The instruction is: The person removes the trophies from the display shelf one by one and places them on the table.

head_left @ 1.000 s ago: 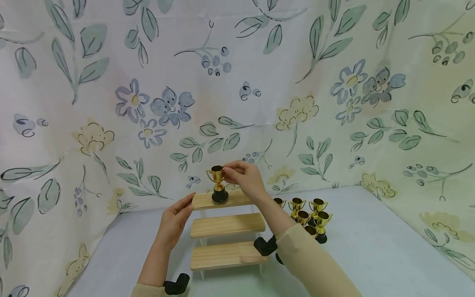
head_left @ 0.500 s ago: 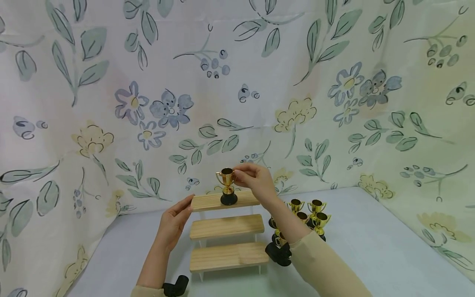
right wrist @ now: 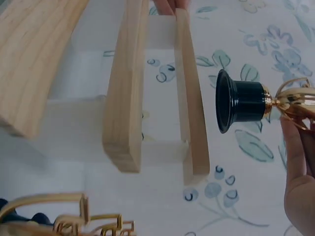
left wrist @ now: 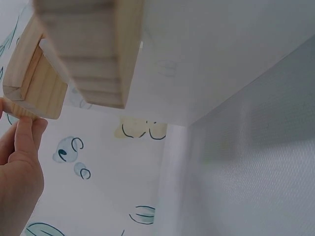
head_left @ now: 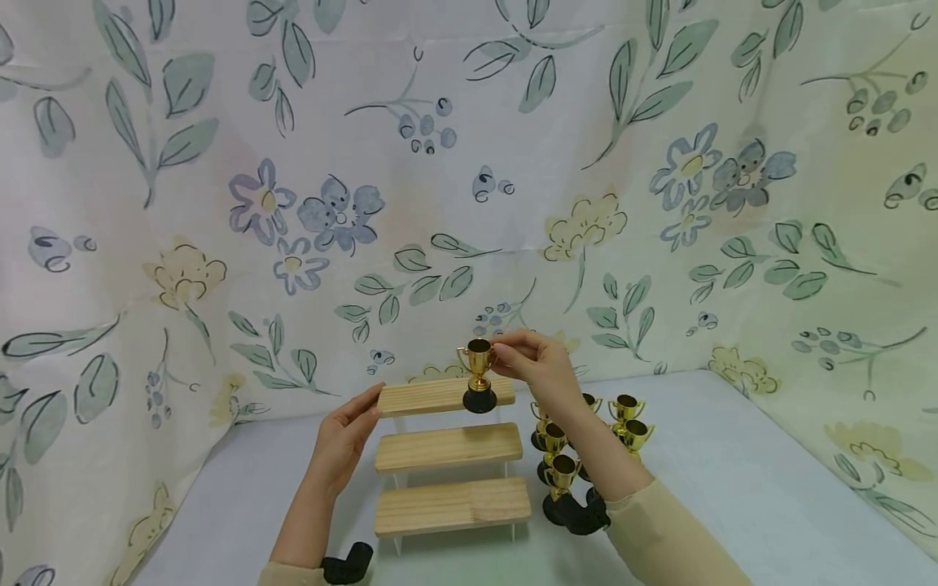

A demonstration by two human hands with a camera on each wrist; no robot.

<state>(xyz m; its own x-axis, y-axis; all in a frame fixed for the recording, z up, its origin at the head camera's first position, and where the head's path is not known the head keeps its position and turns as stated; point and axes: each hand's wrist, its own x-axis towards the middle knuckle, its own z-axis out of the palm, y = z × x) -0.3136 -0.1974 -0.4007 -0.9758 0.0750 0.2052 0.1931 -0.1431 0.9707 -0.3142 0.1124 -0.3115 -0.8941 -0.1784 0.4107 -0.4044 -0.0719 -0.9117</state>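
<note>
My right hand (head_left: pixel 545 370) pinches a small gold trophy cup (head_left: pixel 479 366) by its right handle. The trophy stays upright at the right part of the top wooden shelf (head_left: pixel 418 396). In the right wrist view the trophy's black base (right wrist: pixel 241 101) shows a gap from that shelf. At the shelf's left end my left hand (head_left: pixel 343 439) holds the board's edge, fingers behind and thumb in front. The left wrist view has the same hand (left wrist: pixel 22 167) at the end of the board.
Below are a middle shelf (head_left: pixel 447 448) and a bottom shelf (head_left: pixel 447 506) on clear supports. Several more gold trophies (head_left: pixel 563 472) stand on the white table (head_left: pixel 733 472) to the right, partly behind my right forearm. A floral cloth (head_left: pixel 440 203) hangs behind.
My right hand has carried the trophy rightward along the top shelf, from left of its middle to near its right end. The left hand has kept its place.
</note>
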